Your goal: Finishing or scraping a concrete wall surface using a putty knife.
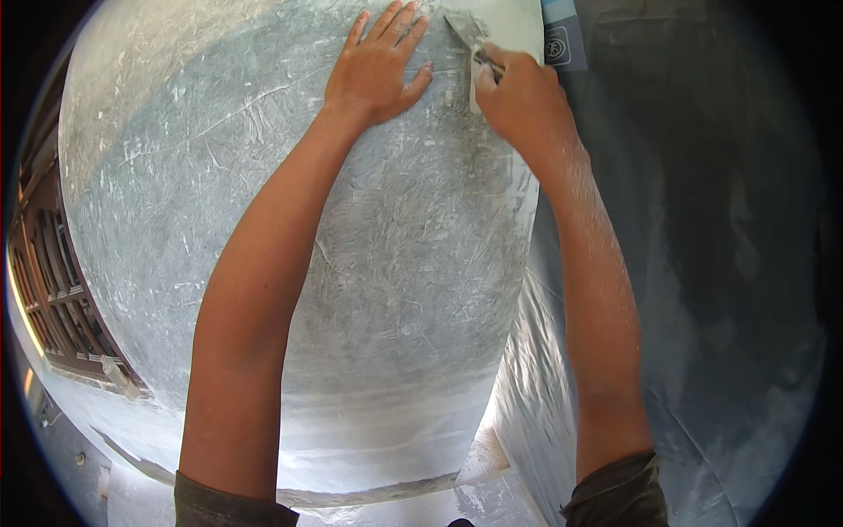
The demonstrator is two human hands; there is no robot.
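Observation:
My left hand point(373, 75) rests with fingers spread on a large grey, mottled wall surface point(246, 202) streaked with whitish material, near its top. My right hand point(518, 101) is closed round the handle of a putty knife point(464, 33), close to the wall's right edge. The blade points up and left onto the surface, beside a paler band at the top. White dust coats my right forearm.
A dark wooden window grille point(54, 272) is at the far left, with a small pale object at its foot. Dark plastic sheeting point(720, 263) hangs along the right side, with a blue-grey printed panel point(569, 26) at its top. A pale ledge point(474, 496) runs along the bottom.

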